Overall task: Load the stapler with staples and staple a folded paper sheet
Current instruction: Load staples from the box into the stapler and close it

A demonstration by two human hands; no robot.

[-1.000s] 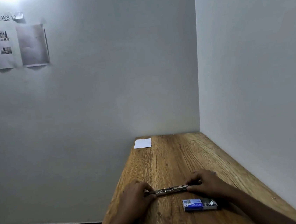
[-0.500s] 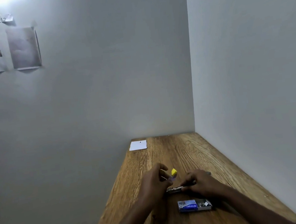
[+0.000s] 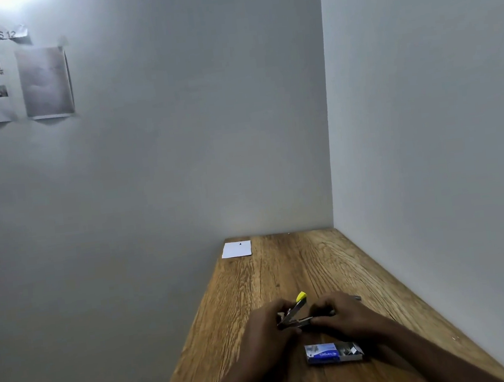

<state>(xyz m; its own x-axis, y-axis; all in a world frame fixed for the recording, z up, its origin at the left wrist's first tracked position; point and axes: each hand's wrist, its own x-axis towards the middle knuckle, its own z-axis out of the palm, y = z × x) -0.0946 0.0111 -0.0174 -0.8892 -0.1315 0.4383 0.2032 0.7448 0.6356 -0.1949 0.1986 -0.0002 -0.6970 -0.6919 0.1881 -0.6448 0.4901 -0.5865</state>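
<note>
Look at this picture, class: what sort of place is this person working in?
Probably a bare indoor workstation set up for recording tasks: a wooden table pushed into a corner of plain walls, a taped label reading "WS 12", and printed sheets taped below it.

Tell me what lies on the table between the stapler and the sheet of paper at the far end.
Nothing visible: bare wooden table runs from the stapler to the paper sheet. The staple box lies nearer the person.
</note>
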